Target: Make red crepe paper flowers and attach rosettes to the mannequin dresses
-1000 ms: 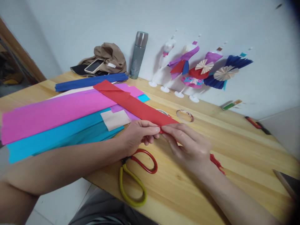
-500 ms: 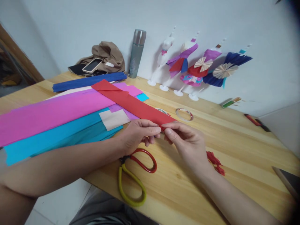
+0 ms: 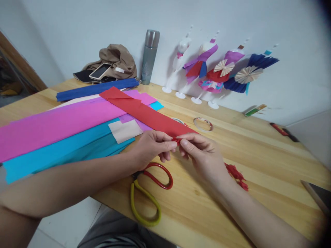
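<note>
A long strip of red crepe paper (image 3: pixel 144 113) lies slantwise across the wooden table (image 3: pixel 258 165). My left hand (image 3: pixel 150 148) pinches its near end between thumb and fingers. My right hand (image 3: pixel 203 156) pinches the same end from the right, so the fingertips of both hands meet on a small bunched bit of red paper. Scissors (image 3: pixel 150 193) with one red and one yellow-green handle loop lie just below my hands at the table's front edge. A crumpled red paper scrap (image 3: pixel 236 175) rests beside my right wrist.
Pink (image 3: pixel 59 120), cyan (image 3: pixel 67 148) and dark blue (image 3: pixel 95 89) crepe sheets spread to the left. Along the wall stand a grey flask (image 3: pixel 150 57), several white figurines in paper dresses (image 3: pixel 217 72), and a brown bag with a phone (image 3: pixel 100 71). A tape ring (image 3: pixel 203 124) lies mid-table.
My right fingers have curled in toward the left hand, gathering the red strip's end into a tighter bunch. The view has shifted slightly; the left hand stays put.
</note>
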A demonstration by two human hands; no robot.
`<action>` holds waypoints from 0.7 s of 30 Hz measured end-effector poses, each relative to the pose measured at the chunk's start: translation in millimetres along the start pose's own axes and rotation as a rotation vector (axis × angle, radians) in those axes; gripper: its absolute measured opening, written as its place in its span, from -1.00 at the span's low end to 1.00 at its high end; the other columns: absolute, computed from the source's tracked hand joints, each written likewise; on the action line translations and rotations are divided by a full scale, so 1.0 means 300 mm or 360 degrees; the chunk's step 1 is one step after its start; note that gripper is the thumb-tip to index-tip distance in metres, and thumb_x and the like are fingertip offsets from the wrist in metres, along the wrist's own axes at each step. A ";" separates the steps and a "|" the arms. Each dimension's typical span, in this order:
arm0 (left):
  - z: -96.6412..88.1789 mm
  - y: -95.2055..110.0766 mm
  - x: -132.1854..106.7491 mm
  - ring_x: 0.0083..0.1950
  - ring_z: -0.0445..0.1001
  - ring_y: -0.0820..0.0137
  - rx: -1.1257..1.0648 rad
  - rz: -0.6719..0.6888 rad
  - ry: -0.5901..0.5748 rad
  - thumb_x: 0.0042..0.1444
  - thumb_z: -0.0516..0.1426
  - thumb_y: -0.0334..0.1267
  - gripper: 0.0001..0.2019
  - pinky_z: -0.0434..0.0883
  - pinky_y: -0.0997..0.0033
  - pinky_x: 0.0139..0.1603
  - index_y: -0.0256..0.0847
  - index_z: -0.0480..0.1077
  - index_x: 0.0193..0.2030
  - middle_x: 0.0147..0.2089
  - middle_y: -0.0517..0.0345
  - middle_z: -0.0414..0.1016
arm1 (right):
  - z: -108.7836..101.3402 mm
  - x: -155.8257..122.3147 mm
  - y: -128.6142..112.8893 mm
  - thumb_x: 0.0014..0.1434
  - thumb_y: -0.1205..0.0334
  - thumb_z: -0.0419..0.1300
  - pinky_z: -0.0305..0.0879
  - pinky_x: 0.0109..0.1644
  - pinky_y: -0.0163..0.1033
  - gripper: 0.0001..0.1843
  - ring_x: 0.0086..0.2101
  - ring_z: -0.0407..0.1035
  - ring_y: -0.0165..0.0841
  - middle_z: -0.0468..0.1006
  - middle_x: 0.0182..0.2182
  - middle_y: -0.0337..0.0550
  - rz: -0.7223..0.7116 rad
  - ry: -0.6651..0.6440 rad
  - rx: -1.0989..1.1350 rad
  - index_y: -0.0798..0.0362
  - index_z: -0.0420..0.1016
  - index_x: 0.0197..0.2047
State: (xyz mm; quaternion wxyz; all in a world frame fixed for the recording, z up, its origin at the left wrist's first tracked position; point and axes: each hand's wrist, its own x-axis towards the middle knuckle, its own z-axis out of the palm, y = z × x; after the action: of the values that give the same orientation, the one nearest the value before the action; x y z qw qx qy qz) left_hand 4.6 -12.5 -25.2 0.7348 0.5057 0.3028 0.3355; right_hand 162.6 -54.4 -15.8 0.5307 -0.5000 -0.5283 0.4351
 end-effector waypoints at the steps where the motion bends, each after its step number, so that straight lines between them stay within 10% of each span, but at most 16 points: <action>1: 0.002 0.003 -0.001 -0.63 0.32 0.58 0.0034 0.0005 0.0013 -0.01 0.23 -0.25 -0.84 0.28 0.60 -0.59 -0.30 0.45 -0.50 -0.68 0.25 0.38 | 0.001 0.001 0.000 0.03 0.07 0.35 0.15 -0.60 -0.37 -0.79 -0.62 0.24 -0.48 0.49 -0.63 -0.25 0.0035 -0.0008 0.0042 0.05 0.55 -0.42; 21: -0.002 0.001 -0.005 -0.61 0.37 0.56 0.0134 0.0015 -0.0016 0.03 0.20 -0.25 -0.85 0.33 0.59 -0.56 -0.29 0.44 -0.47 -0.65 0.24 0.42 | 0.000 0.007 0.005 -0.04 0.13 0.40 0.12 -0.58 -0.40 -0.81 -0.62 0.22 -0.52 0.51 -0.62 -0.25 0.0122 0.0012 0.0147 0.06 0.57 -0.44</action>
State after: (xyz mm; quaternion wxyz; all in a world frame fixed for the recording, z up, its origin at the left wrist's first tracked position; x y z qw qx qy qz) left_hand 3.1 -13.3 -24.8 0.7129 0.5392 0.3105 0.3235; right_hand 163.0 -52.3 -17.2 0.5381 -0.4966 -0.4860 0.4770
